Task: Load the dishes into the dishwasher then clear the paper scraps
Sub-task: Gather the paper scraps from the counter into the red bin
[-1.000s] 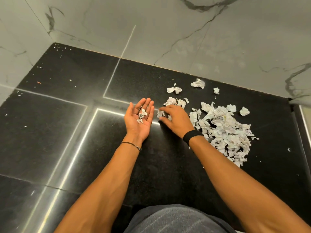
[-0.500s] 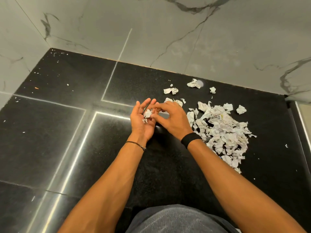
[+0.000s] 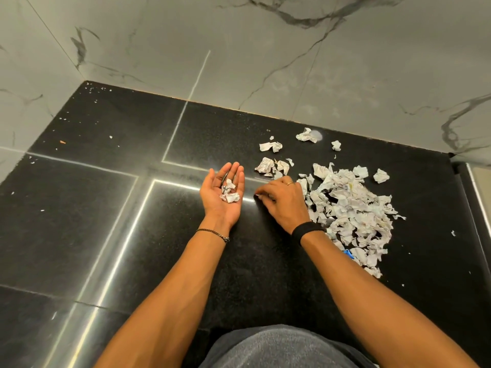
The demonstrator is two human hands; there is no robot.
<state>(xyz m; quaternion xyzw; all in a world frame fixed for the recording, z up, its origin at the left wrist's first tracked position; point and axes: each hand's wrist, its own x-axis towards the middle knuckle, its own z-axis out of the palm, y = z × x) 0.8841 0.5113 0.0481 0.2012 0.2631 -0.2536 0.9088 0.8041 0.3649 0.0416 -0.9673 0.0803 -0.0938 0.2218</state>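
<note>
Nearest: grey fabric (image 3: pixel 279 346) at the bottom edge, both forearms reaching out over the black speckled surface (image 3: pixel 106 235). Left hand (image 3: pixel 215 205) lies palm up with fingers straight and together, serving as the holder: a few crumpled paper scraps (image 3: pixel 229 195) sit in the palm; right hand (image 3: pixel 284 200) is palm down just beside it, fingers bent to the surface at a tiny white bit (image 3: pixel 257 195), grip on it cannot be told. Beyond and to the right, touching the right hand, lies the main pile of scraps (image 3: pixel 353 208), looser pieces (image 3: pixel 271 146) farther out near the marble wall (image 3: pixel 239 49).
</note>
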